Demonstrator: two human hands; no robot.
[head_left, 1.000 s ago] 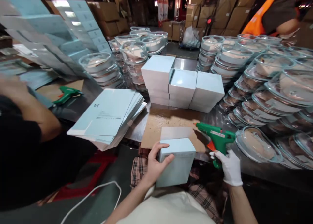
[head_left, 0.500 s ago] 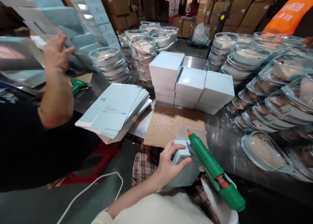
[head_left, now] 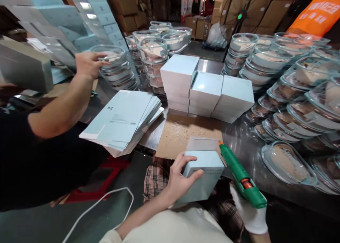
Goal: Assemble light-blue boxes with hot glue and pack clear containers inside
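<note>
Two hands are on the work: the bare left hand (head_left: 182, 181) and the white-gloved right hand (head_left: 251, 213). The step looks like gluing the light-blue box (head_left: 202, 181), whose flap (head_left: 203, 143) stands open beyond the left hand. The glue gun (head_left: 239, 174) points its orange nozzle (head_left: 220, 143) at the far right end of that flap; whether it touches, or any glue is laid, cannot be told. The next move seems to call for a steady box and a nozzle guided clear of the left fingers.

The left hand is partly spread, clasping the box's upper left corner, fingers over the top face and thumb on the front. The box sits just right of that hand, by the near edge of the counter (head_left: 243, 142). The right hand is curled beneath the glue gun and holds it; most of its fingers are hidden. Ahead of the left hand lies a cardboard sheet (head_left: 183, 133), to its left a pile of flat cartons (head_left: 119, 117), and right of the gloved hand a glass dish (head_left: 289, 162).
</note>
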